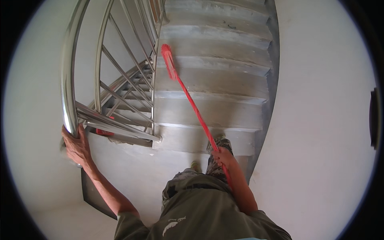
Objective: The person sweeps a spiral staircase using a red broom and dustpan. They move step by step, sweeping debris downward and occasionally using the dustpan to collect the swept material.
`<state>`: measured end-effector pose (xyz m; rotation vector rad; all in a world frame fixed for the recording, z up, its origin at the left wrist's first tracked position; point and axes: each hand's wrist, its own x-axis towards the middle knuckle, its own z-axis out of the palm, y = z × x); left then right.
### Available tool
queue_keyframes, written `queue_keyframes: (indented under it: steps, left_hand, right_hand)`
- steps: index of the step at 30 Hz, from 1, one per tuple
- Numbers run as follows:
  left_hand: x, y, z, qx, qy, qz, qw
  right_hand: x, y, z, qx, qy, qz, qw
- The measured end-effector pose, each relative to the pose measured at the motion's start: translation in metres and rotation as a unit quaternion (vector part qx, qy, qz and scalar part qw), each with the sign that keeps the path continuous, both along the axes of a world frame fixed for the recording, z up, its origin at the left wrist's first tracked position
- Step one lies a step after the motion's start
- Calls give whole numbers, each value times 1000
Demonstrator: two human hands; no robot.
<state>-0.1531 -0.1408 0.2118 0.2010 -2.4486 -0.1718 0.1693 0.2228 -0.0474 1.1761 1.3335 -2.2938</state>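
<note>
My right hand (223,157) is closed around the red handle (196,112) of a long broom. Its red bristled head (169,61) points away from me, over the left side of the stairs. Whether the bristles touch a step I cannot tell. My left hand (76,147) grips the thick stainless-steel handrail (68,90) at its lower bend on the left. One of my feet (220,136) is on the lowest visible step, and the other (195,166) is on the landing behind it.
Concrete stairs (210,109) lead away in front of me. Metal balusters (126,70) line their left side, with another flight (132,105) beyond. A red object (105,131) lies partly hidden behind the lower rails. A white wall (318,105) borders the stairs on the right, with a dark skirting (270,99).
</note>
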Motion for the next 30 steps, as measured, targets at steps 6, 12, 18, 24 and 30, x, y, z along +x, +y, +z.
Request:
queue_keyframes:
  steps: [6,12,18,24,30]
  left_hand:
    - [-2,-10,-3,20,-5,-20,1000]
    - [-5,-14,-8,36,3,-37,999]
    - [-1,-7,-3,18,-9,-6,1000]
    - [-2,-3,-3,-2,13,-17,1000]
    - [2,-6,-1,-3,21,-27,999]
  right_hand:
    - [22,30,1,-43,41,-111,992]
    - [136,70,14,83,-64,-207,973]
    - [172,85,54,315,-199,-225,900]
    - [144,84,17,344,-188,-172,904]
    - [78,15,35,257,-122,-67,956]
